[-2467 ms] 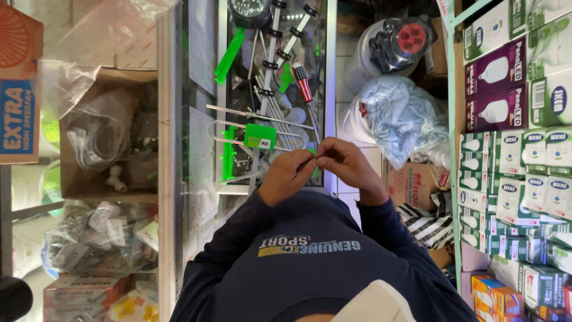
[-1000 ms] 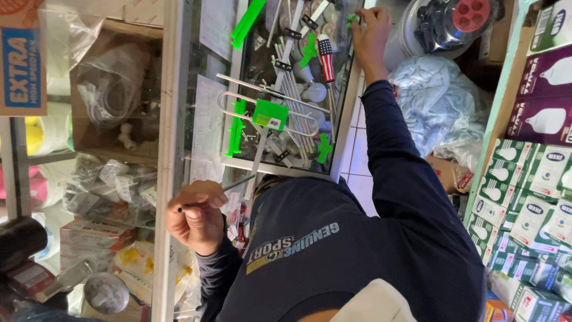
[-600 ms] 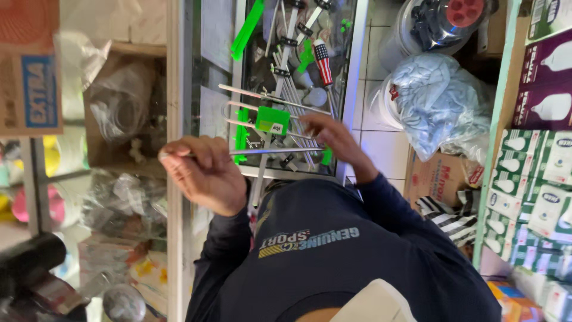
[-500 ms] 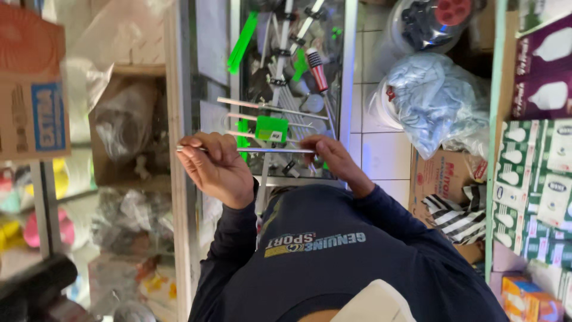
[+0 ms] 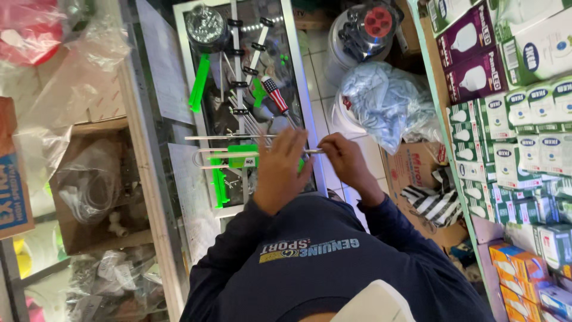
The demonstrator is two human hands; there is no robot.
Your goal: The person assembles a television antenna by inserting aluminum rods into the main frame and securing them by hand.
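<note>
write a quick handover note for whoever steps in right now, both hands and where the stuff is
Left hand: fingers spread over a thin metal rod, touching it above the glass display case.
Right hand: pinching the same rod at its right end.
Nearby: more rods with a green tag on the glass; a screwdriver and green-handled tools lie further up.
Done: rod is held in both hands.
Left: cannot tell from this view.

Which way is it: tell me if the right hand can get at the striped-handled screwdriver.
Probably yes. The right hand is close to the striped-handled screwdriver on the glass counter, and nothing seems to block the way.
</note>
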